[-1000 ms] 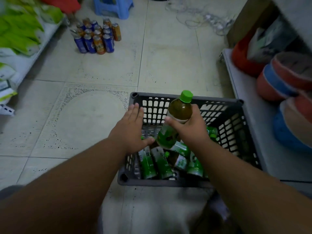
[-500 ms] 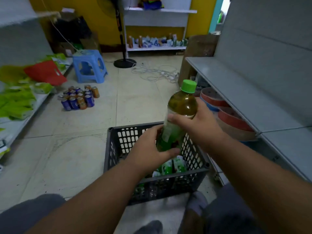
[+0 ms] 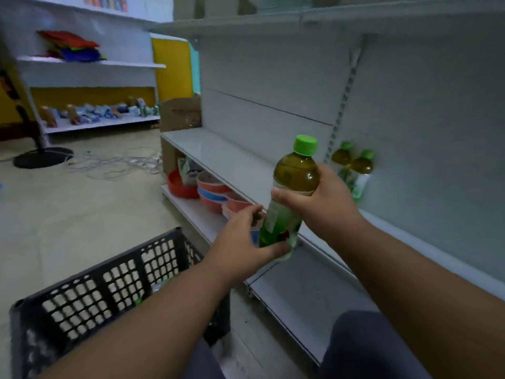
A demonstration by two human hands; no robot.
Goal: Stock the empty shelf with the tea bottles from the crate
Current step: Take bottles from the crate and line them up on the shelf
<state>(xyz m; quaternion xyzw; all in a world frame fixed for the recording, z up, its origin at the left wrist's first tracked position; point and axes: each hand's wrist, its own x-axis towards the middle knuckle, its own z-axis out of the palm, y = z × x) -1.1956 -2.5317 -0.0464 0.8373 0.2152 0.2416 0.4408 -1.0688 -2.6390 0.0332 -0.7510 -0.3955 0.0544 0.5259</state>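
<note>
1. I've got one tea bottle (image 3: 291, 198) up in front of me, green cap on top, tilted a little, held in the air over the front edge of the empty shelf (image 3: 224, 157).
2. My right hand (image 3: 323, 203) is wrapped round the bottle's middle, thumb across the label. My left hand (image 3: 246, 242) cups the bottom end, thumb curled under the base.
3. Step in hand, as I judge it: carrying this bottle from the crate (image 3: 103, 291) to the shelf. The crate sits low on my left on the floor; its contents are mostly hidden behind my forearm.
4. Two bottles (image 3: 352, 165) already stand at the back of the shelf, against the rear panel, just beside each other. So stocking has begun, but most of the shelf is bare.
5. Next move, I reckon: bring the bottle upright, reach deeper to the right, and set it down beside that pair, without knocking them over.
6. The left hand needs to slip off the base before the bottle can land flat.
</note>
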